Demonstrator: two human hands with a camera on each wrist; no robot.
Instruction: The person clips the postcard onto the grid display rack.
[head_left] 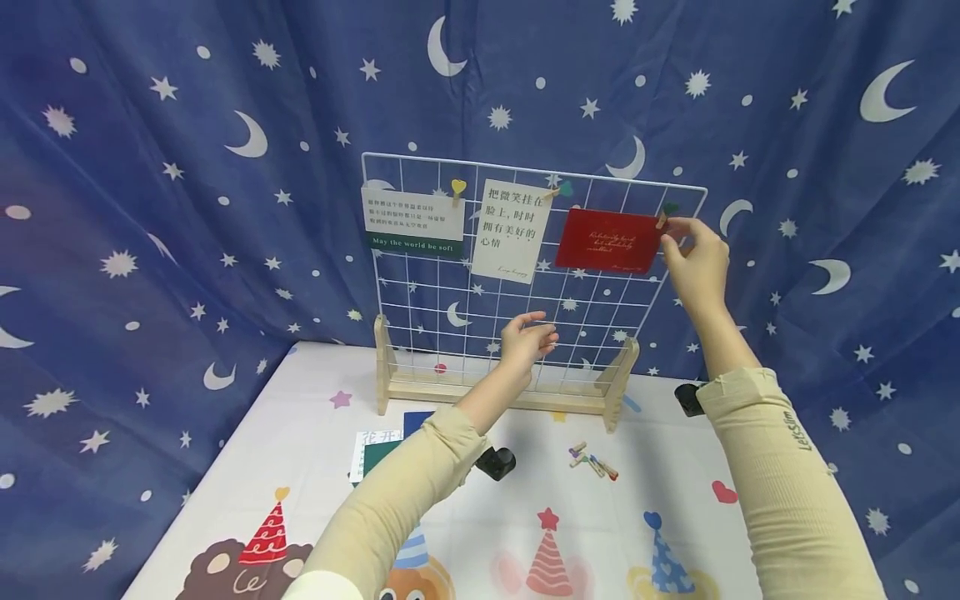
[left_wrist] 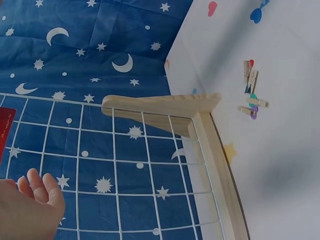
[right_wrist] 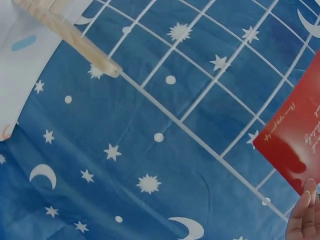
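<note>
At the right of the wire grid, my right hand [head_left: 697,258] has its thumb and index finger at the upper right corner of a red card [head_left: 606,242]. A wooden clothespin [head_left: 662,221] with a green heart sits at that corner, right by the fingertips. In the right wrist view, the thumb overlaps the edge of the red card [right_wrist: 292,140]. Lower down, my left hand [head_left: 527,340] hovers before the grid [head_left: 487,308] with loosely bent fingers and nothing held. Two cards hang further left: a white and green one [head_left: 414,225] and a white one [head_left: 510,233], each with a heart clothespin.
Wooden feet [head_left: 617,383] support the grid on the patterned tablecloth [head_left: 300,417]. Several clothespins [head_left: 592,461] lie before it. Loose cards [head_left: 375,450] lie partly behind the left forearm. A blue star-and-moon curtain [head_left: 225,208] hangs behind.
</note>
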